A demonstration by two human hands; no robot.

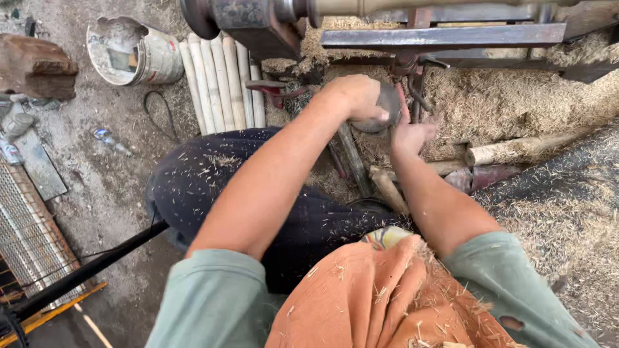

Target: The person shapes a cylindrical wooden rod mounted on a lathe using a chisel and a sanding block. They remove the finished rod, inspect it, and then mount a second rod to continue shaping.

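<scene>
Left hand is closed over a dark round disc, gripping its near-left edge; the disc sits low, just under the lathe bed at the far side. Right hand rests just right of the disc, fingers loosely spread, holding nothing. Turned pale sticks lie stacked at far left beside a tipped bucket. Rough logs lie on the right in deep shavings. Judgement: a batch is finished; raw stock remains.
</scene>
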